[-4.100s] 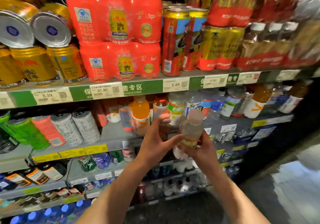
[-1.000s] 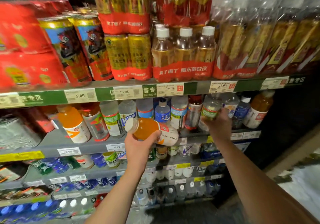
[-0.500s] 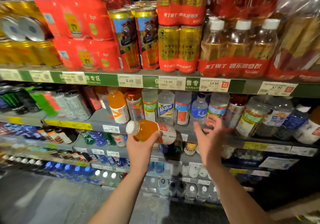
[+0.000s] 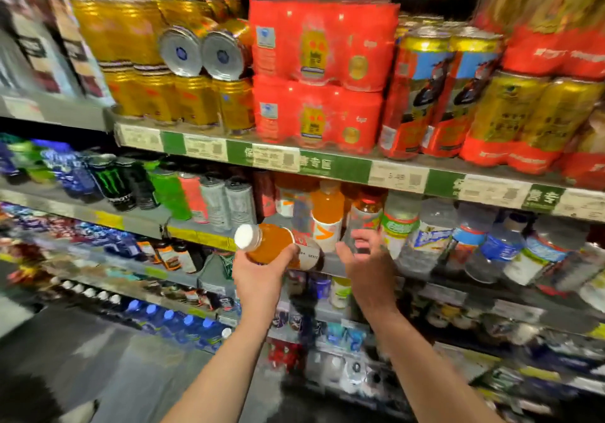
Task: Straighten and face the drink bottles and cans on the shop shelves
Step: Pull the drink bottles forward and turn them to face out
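Observation:
My left hand (image 4: 262, 273) grips an orange drink bottle (image 4: 273, 246) with a white cap, held sideways with the cap pointing left, in front of the middle shelf (image 4: 137, 223). My right hand (image 4: 363, 260) hangs open just right of it, fingers loosely curled, holding nothing, close to a clear bottle (image 4: 358, 223) on that shelf. An upright orange bottle (image 4: 327, 214) stands right behind the held one, with green-labelled (image 4: 397, 226) and blue-labelled (image 4: 425, 237) bottles further right. The picture is blurred by motion.
Energy drink cans (image 4: 209, 198) fill the left of the middle shelf. The shelf above holds gold cans (image 4: 196, 98), red multipacks (image 4: 317, 75) and tall cans (image 4: 422, 95). Lower shelves carry small bottles (image 4: 170, 319). Grey floor (image 4: 82, 357) lies at lower left.
The view has swung left along the shelves. My left hand still holds the orange bottle sideways. My right hand has drawn closer to it, away from the bottles further right.

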`<move>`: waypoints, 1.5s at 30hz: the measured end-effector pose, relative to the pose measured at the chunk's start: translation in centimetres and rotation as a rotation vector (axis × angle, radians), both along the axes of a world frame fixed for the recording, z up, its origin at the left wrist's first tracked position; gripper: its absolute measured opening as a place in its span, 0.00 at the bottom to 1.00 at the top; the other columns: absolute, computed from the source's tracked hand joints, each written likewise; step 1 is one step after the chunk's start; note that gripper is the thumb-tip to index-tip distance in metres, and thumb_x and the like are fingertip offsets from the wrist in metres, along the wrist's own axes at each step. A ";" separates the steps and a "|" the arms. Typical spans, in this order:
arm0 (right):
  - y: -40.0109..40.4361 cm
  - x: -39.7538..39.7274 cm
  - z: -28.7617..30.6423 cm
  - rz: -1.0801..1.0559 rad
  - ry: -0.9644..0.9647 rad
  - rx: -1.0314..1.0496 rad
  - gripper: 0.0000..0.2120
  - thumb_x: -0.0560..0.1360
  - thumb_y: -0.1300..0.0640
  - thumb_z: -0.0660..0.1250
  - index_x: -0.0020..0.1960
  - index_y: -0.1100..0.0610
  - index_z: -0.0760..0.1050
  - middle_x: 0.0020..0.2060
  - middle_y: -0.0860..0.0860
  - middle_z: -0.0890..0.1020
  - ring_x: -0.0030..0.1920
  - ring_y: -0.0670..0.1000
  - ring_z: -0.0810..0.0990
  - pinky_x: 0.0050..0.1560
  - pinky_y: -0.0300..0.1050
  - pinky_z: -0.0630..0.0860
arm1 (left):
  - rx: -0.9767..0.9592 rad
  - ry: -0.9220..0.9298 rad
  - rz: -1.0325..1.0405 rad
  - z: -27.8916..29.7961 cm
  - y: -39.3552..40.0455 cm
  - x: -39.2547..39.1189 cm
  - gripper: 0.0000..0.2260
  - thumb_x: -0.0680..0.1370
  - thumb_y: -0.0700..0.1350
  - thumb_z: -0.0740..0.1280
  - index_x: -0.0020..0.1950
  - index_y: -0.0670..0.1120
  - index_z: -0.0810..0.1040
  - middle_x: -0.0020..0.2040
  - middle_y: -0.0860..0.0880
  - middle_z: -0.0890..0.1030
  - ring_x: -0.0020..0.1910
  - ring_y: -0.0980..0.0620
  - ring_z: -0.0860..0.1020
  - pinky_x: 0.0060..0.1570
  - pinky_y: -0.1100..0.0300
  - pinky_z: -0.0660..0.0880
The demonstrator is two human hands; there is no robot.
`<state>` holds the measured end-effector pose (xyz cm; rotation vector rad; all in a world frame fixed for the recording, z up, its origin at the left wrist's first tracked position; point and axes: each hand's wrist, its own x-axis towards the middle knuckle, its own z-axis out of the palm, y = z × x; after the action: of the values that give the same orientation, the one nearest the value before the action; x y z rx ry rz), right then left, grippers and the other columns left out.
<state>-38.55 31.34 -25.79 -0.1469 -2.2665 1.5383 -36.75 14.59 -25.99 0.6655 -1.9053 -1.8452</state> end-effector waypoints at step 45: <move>-16.0 -13.4 -2.3 -0.445 -0.276 0.269 0.28 0.80 0.53 0.66 0.71 0.71 0.65 0.68 0.66 0.73 0.70 0.62 0.71 0.71 0.54 0.66 | -0.086 0.128 -0.284 -1.4 -15.0 -6.3 0.36 0.58 0.62 0.80 0.59 0.44 0.78 0.49 0.47 0.84 0.49 0.50 0.83 0.48 0.61 0.81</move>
<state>-51.92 15.31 -28.06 -0.7693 -2.4047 1.0251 -43.09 -0.45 -27.39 0.2519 -2.0651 -1.9051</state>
